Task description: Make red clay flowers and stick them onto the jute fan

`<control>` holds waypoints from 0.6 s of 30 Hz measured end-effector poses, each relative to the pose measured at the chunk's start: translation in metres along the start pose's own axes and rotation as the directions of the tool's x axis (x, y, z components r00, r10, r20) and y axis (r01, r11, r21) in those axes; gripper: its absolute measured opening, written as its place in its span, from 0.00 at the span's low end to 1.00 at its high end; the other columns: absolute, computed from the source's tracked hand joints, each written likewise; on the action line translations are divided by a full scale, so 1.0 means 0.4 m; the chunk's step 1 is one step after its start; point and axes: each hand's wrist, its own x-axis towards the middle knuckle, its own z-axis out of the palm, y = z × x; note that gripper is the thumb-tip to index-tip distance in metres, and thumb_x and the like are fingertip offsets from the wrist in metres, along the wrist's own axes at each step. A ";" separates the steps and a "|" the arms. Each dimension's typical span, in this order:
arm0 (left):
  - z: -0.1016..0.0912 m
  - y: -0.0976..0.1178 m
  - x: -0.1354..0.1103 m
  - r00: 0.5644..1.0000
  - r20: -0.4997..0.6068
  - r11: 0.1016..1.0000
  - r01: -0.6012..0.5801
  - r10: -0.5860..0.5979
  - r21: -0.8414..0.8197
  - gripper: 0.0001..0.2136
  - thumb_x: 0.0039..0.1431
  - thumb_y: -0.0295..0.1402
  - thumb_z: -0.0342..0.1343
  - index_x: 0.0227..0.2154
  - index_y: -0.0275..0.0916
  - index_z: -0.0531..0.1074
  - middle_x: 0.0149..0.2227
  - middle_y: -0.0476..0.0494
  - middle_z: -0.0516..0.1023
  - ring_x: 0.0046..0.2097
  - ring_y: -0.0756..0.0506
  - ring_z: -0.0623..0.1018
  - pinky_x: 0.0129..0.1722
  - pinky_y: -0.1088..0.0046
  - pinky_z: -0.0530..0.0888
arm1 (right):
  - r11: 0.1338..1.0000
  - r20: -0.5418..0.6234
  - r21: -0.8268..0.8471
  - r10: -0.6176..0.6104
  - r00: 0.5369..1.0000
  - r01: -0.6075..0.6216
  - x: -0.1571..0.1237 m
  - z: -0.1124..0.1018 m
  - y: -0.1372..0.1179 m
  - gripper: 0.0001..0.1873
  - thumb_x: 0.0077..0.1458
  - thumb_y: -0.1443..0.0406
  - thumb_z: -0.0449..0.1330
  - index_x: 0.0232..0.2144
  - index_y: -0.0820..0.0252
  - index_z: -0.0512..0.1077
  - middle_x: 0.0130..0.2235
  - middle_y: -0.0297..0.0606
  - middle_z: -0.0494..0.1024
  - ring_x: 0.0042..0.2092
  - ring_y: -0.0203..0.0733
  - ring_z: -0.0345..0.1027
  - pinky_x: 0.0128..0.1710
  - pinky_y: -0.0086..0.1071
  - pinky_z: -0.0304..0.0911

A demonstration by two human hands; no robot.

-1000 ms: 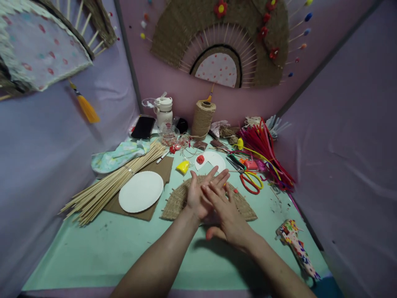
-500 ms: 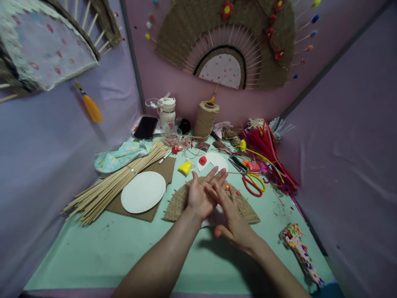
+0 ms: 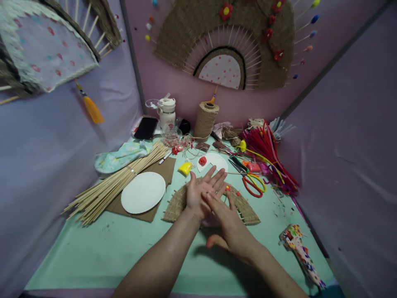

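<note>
My left hand (image 3: 201, 196) is turned palm up with its fingers stretched out. Across that palm lie the straight fingers of my right hand (image 3: 228, 225), its thumb held apart. Whether anything small sits between fingers and palm is hidden. Below both hands rests a woven half-round fan (image 3: 176, 203), partly covered by them, with small red flowers (image 3: 228, 188) on its right part. Beyond my fingertips is a white cut disc (image 3: 218, 160) bearing a red clay piece (image 3: 202, 161). Left of it lies a yellow clay packet (image 3: 185, 168).
Bamboo sticks (image 3: 114, 188) and a white oval board (image 3: 143, 193) lie on cardboard at left. Scissors (image 3: 252, 185) and red pipe cleaners (image 3: 268, 153) are at right, a patterned glue gun (image 3: 302, 254) at near right. A twine spool (image 3: 206, 121) stands behind, near a white bottle (image 3: 167, 111).
My right hand has slid slightly left and toward me over the left palm, and its thumb has shifted left. The left hand has moved slightly left; the table items stay put.
</note>
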 end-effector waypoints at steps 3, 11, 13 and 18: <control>-0.006 0.001 0.005 1.000 -0.018 0.999 -0.023 0.022 -0.026 0.34 0.62 0.55 0.43 0.59 0.29 0.63 0.61 0.26 0.67 0.64 0.36 0.65 0.59 0.61 0.66 | 0.998 -0.062 0.018 0.063 0.996 -0.062 -0.011 -0.015 0.007 0.50 0.57 0.37 0.40 0.69 0.60 0.30 0.65 0.52 0.60 0.66 0.55 0.52 0.66 0.60 0.37; 0.003 -0.001 0.003 0.998 -0.059 1.000 0.015 -0.016 -0.027 0.33 0.64 0.52 0.41 0.59 0.27 0.62 0.58 0.26 0.70 0.62 0.37 0.67 0.55 0.66 0.71 | 0.991 -0.135 0.034 0.134 0.982 -0.130 -0.024 -0.005 0.032 0.49 0.57 0.37 0.38 0.69 0.61 0.32 0.67 0.51 0.55 0.69 0.54 0.44 0.66 0.59 0.36; 0.004 0.000 0.003 0.998 -0.059 1.000 0.003 -0.004 -0.019 0.33 0.64 0.52 0.41 0.59 0.27 0.62 0.58 0.26 0.70 0.62 0.37 0.67 0.56 0.64 0.69 | 0.995 -0.120 -0.012 0.097 0.988 -0.099 -0.024 -0.004 0.031 0.51 0.56 0.36 0.39 0.69 0.62 0.31 0.66 0.53 0.58 0.68 0.56 0.46 0.66 0.61 0.35; -0.006 -0.006 0.005 1.000 -0.011 1.000 -0.014 0.014 -0.005 0.34 0.62 0.54 0.42 0.59 0.28 0.63 0.60 0.26 0.68 0.63 0.36 0.66 0.60 0.61 0.64 | 0.996 -0.111 -0.060 0.058 0.992 -0.065 -0.021 -0.005 0.022 0.54 0.55 0.35 0.38 0.69 0.63 0.31 0.64 0.54 0.61 0.67 0.58 0.49 0.65 0.63 0.33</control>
